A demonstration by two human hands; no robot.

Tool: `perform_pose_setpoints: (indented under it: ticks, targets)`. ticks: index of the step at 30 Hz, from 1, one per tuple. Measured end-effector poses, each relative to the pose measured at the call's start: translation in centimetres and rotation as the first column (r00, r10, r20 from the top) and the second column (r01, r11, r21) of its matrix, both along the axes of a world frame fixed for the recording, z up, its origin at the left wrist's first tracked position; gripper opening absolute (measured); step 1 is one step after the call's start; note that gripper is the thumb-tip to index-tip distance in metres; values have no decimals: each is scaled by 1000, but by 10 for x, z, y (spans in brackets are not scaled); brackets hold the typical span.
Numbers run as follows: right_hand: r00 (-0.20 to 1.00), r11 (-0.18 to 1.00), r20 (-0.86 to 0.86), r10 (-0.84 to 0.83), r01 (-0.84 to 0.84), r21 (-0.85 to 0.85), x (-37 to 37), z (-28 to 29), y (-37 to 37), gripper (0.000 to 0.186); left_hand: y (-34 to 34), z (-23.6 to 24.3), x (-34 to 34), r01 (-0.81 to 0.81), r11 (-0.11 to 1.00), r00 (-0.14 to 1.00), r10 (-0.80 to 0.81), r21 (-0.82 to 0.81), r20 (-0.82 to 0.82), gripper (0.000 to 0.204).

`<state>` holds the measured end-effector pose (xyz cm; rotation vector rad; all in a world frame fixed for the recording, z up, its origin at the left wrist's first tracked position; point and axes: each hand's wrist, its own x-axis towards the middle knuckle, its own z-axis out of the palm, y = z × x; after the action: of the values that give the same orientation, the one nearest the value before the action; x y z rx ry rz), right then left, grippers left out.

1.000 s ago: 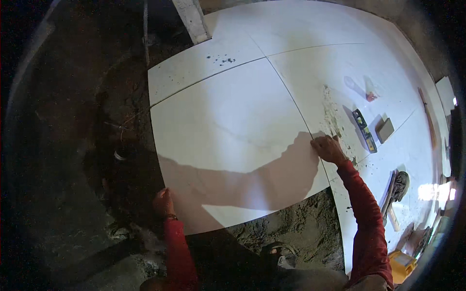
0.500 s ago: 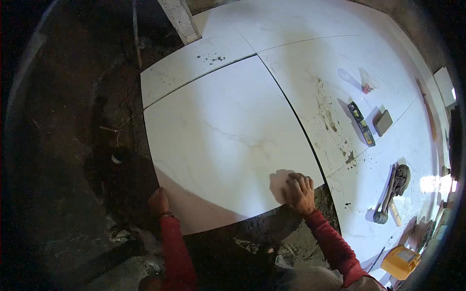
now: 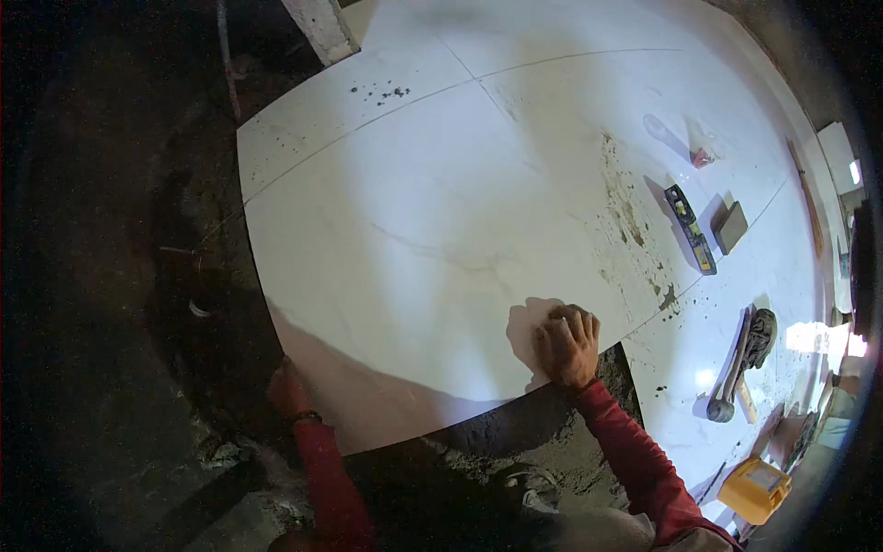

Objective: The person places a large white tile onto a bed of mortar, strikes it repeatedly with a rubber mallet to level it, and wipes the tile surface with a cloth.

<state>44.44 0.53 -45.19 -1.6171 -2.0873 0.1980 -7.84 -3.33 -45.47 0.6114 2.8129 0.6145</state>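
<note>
A large white marble-patterned floor tile (image 3: 405, 276) lies in front of me, its far and right edges close against neighbouring tiles. In dim light, my left hand (image 3: 290, 390) is closed at the tile's near left edge; part of its fingers is hidden. At the near right corner, my right hand (image 3: 568, 348) grips the tile with bent fingers on top, and its thumb is out of sight. Grey mortar (image 3: 589, 451) shows below the near edge.
Right of the tile, laid tiles carry a small spirit level (image 3: 690, 230), a flat grey block (image 3: 730, 228), a mallet (image 3: 723, 405) beside a dark cloth or glove (image 3: 760, 337), and a yellow device (image 3: 754, 491). A concrete post (image 3: 320, 29) stands at the far left.
The dark gaps along the tile's far and right edges have closed to thin lines or vanished. Both hands have stayed at the tile. The whole view has shifted slightly.
</note>
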Motion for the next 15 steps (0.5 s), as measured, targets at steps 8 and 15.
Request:
perform_pose_setpoints:
  ticks: [8,15]
  targets:
    - [997,995,38,-70,72,-72,-22,15,9,43,-21,-3,-44,155,977,984,-167,150,68,56]
    - [994,998,96,-52,55,-27,-62,20,37,70,23,-6,6,383,876,863,-452,-294,-226,70]
